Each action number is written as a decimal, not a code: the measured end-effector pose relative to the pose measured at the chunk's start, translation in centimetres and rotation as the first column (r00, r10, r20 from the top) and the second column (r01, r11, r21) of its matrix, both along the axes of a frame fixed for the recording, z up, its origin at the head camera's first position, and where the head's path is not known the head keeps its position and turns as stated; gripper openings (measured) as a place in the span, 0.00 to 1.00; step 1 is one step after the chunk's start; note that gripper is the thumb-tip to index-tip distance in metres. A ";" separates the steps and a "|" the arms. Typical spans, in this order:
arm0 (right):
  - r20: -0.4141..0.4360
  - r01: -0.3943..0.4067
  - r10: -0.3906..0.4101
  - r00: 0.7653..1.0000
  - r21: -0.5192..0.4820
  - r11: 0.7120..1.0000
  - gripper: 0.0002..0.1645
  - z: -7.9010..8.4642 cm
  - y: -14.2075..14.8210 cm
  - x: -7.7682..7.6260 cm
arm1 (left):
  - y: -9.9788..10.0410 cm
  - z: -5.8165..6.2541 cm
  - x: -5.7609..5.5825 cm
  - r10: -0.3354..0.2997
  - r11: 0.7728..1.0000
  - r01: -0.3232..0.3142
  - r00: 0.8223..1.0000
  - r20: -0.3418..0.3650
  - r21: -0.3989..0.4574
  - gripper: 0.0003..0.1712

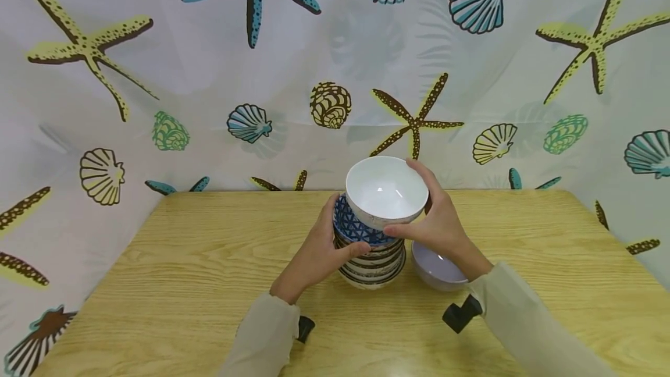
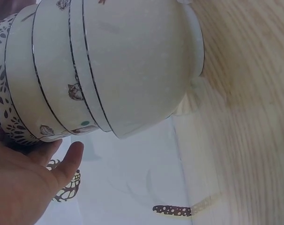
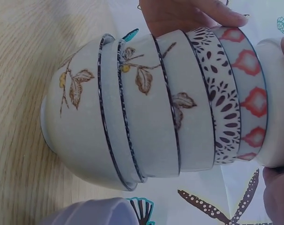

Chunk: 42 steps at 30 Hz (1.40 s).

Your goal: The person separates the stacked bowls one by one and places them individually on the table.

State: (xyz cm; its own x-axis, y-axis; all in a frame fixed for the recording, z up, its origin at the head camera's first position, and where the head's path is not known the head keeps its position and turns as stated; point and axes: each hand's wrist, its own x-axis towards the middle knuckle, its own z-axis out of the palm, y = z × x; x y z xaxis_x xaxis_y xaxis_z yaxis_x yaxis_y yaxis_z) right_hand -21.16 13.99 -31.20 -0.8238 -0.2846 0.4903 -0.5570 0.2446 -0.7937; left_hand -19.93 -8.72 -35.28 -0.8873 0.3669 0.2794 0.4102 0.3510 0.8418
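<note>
A stack of several nested patterned bowls (image 1: 373, 262) stands on the wooden table (image 1: 209, 260); its top bowl is blue-patterned inside (image 1: 352, 226). My right hand (image 1: 437, 223) grips a plain white bowl (image 1: 385, 191) by the rim, tilted, just above the stack. My left hand (image 1: 321, 252) holds the stack's left side near the top. In the right wrist view the stack (image 3: 156, 108) shows leaf, black-spot and red-diamond patterns, with the white bowl (image 3: 278, 103) at its top and left-hand fingers (image 3: 189, 14) behind. In the left wrist view my left hand (image 2: 25, 183) touches the stack (image 2: 109, 65).
A lavender bowl (image 1: 437, 266) sits on the table right of the stack, under my right wrist, and shows as well in the right wrist view (image 3: 93, 214). A sea-themed curtain (image 1: 209, 86) hangs behind and beside the table.
</note>
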 end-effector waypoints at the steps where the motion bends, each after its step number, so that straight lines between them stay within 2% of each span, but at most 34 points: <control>1: 0.004 0.008 -0.008 1.000 -0.003 1.000 0.64 0.1 0.1 0.1 | 0.0 0.0 0.0 0.001 1.000 -0.001 1.000 0.000 -0.003 0.61; 8: 0.011 0.044 -0.044 0.999 -0.016 0.999 0.64 0.6 1.1 0.3 | 0.0 0.1 0.1 0.013 0.999 -0.013 1.000 0.020 -0.035 0.62; 15: 0.028 0.124 -0.125 0.992 0.019 0.992 0.63 0.8 2.5 0.8 | 0.2 0.2 0.0 0.030 0.998 -0.028 0.999 0.027 -0.048 0.61; 22: 0.029 0.176 -0.177 0.984 0.018 0.984 0.63 0.8 4.3 1.1 | 0.3 0.2 -0.1 0.028 0.998 -0.027 1.000 0.004 -0.053 0.58; 27: 0.014 0.214 -0.214 0.977 0.036 0.976 0.62 0.4 5.7 1.3 | 0.3 0.2 -0.1 0.025 0.999 -0.026 1.000 -0.007 -0.047 0.57; 42: 0.001 0.340 -0.340 0.940 0.049 0.939 0.63 -1.6 9.3 2.2 | 0.3 0.2 0.1 0.038 0.999 -0.036 0.999 0.033 -0.041 0.59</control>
